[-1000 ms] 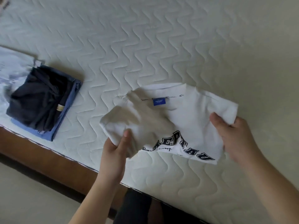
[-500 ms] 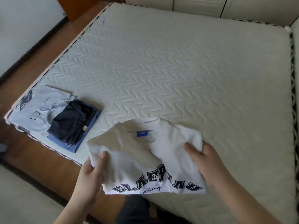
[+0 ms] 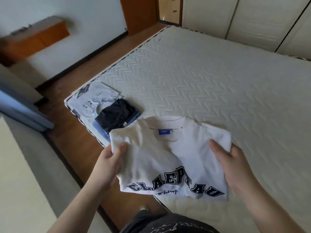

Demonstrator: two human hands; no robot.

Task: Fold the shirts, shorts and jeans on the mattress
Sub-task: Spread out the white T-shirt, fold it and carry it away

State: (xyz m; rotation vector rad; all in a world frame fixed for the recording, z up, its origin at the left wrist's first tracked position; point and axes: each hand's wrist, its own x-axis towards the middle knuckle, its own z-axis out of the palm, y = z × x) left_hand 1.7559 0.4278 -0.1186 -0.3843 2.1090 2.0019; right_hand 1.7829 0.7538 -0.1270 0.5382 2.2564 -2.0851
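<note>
head view: a soft white cotton t-shirt (image 3: 170, 158), partly folded into a rough rectangle, is held above the near edge of the mattress (image 3: 210, 84); dark block letters arch across its lower front, and a small blue label (image 3: 165, 132) sits inside the collar; the cloth is creased, with one side flap laid over the middle; the left hand (image 3: 107, 165) grips the shirt's left edge, thumb curled on top and fingers tucked beneath the fabric; the right hand (image 3: 234, 165) grips the right edge, thumb pressed flat on the cloth and fingers wrapped under it; the mattress is pale cream, quilted in a raised zigzag pattern, with a striped border along its side; at its near left corner lies a flat folded light grey shirt (image 3: 90, 105) with dark prints; touching it, partly on top, a small stack: a dark navy folded garment (image 3: 114, 117) on a blue one (image 3: 101, 132); the mattress sits on a smooth brown wooden frame (image 3: 74, 125); behind stand white cupboard doors (image 3: 252, 19) and a wooden wall shelf (image 3: 33, 39), blurred.
</note>
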